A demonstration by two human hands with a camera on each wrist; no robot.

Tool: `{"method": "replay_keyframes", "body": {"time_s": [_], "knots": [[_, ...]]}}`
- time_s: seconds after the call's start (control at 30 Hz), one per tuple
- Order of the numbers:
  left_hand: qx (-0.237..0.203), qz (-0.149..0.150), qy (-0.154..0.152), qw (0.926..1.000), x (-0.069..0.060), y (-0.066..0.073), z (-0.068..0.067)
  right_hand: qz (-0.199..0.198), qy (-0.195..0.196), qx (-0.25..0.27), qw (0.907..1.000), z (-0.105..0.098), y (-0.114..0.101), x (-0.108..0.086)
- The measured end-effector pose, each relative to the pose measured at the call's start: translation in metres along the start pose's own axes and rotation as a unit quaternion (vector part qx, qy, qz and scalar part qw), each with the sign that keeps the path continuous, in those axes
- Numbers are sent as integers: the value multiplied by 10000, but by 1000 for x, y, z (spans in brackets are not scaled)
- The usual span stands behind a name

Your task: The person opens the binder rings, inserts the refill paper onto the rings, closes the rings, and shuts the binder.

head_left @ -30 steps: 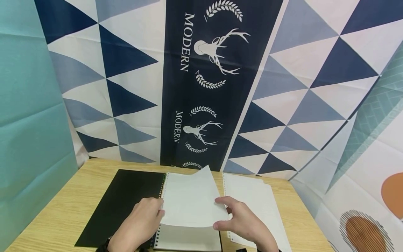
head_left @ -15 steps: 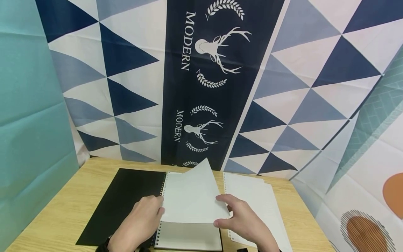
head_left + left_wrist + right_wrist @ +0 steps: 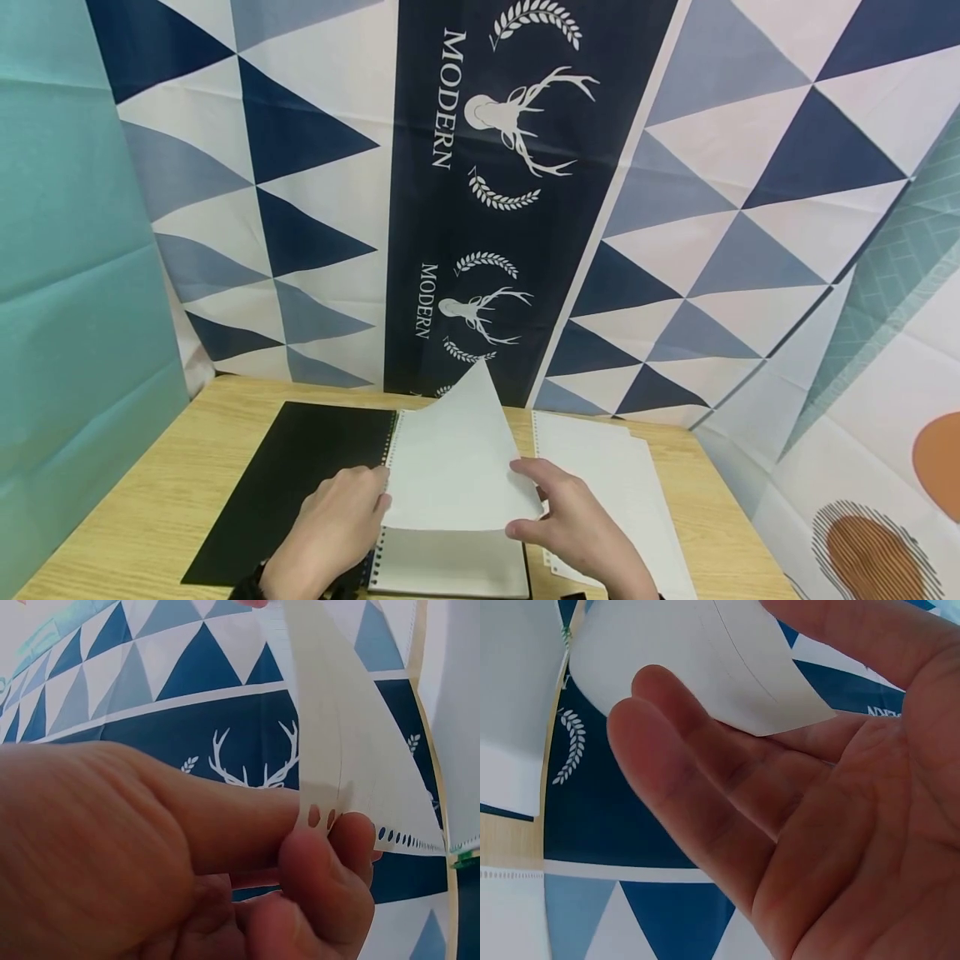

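Note:
A loose white sheet of paper with holes along its left edge stands raised over a spiral notebook, its far corner lifted and curved. My left hand pinches the punched edge between thumb and fingers, near the notebook's coil; the left wrist view shows this grip on the paper's holes. My right hand is at the sheet's right edge. Its index finger touches the paper, with thumb and index spread apart. In the right wrist view, the sheet's corner lies against fairly straight fingers.
The notebook's black cover lies folded out to the left. Several loose punched white sheets lie at the right. All this rests on a wooden table, backed by a patterned cloth.
The sheet's far corner has risen and shifted slightly left, so the paper stands steeper. My left hand keeps its pinch nearly in place; my right hand has moved very slightly.

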State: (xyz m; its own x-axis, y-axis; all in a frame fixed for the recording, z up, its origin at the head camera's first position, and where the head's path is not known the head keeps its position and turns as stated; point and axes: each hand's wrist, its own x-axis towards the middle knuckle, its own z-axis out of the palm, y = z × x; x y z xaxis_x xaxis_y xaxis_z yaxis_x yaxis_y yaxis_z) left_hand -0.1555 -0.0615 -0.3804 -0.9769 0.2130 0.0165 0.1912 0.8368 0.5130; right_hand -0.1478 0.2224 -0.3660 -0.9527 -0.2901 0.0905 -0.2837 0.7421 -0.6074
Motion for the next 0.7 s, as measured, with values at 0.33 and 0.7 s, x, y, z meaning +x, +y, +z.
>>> {"method": "replay_keyframes", "body": {"time_s": [0.33,0.7], "knots": [[170,48,169,9997,1,-3,3,-150,114,-30,9998,5,-1,3],[118,-35,116,9999,3,-12,10,-146,81,-80,9998,9,-2,6]]}}
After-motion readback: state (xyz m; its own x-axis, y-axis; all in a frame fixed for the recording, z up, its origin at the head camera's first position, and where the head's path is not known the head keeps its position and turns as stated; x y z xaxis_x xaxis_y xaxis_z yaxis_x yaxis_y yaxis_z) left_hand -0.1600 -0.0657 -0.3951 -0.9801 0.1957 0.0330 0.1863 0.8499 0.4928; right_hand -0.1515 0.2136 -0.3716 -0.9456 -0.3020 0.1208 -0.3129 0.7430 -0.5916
